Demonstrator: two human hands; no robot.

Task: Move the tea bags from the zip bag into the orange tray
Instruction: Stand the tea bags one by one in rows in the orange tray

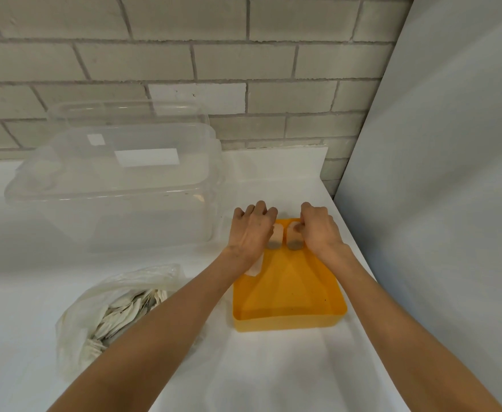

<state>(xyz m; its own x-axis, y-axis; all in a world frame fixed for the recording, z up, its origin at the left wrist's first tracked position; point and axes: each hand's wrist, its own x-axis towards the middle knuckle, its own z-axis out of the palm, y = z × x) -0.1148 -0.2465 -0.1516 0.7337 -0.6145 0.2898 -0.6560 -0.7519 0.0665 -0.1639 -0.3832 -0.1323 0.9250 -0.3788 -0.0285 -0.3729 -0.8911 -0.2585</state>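
**Fig.** Head view, looking down at a white worktop (pixel 273 367).

**Tray.** The orange tray (pixel 288 324) sits R of ctr, near the worktop's R edge. It is shallow, roughly square and open-topped.
- Two stacks stand side by side at its far end, w/ a narrow gap betw. them: the left tea-bag stack (pixel 275 240) and the right tea-bag stack (pixel 295 242). Each is pale w/ a darker end toward the camera.
- A loose tea bag (pixel 254 269), flat and pale, lies against the tray's L wall, partly under the left wrist.

**Hands.** Both forearms are bare and reach fwd from the bottom edge.
- The left hand (pixel 252 230) is palm down, fingers bent over the tray's far-L corner, its thumb side touching the left tea-bag stack. The thumb is hidden, so cannot tell whether it grips the stack or only rests against it.
- The right hand (pixel 318 230) has its fingers curled and grasps the top of the right tea-bag stack betw. thumb and fingers.

**Zip bag.** The zip bag (pixel 74 337) is translucent and crumpled. It lies on the worktop L of the tray, near but not touching it, and the left forearm crosses over its R part. Inside are many more tea bags (pixel 125 313), packed in overlapping layers.

**Bkgd.**
- A clear plastic box (pixel 110 221) w/ a clear lid (pixel 119 173) on it stands behind the zip bag, just L of the tray's far end.
- A grey brick wall (pixel 184 60) runs behind.
- A plain grey panel (pixel 451 173) runs along the R side.
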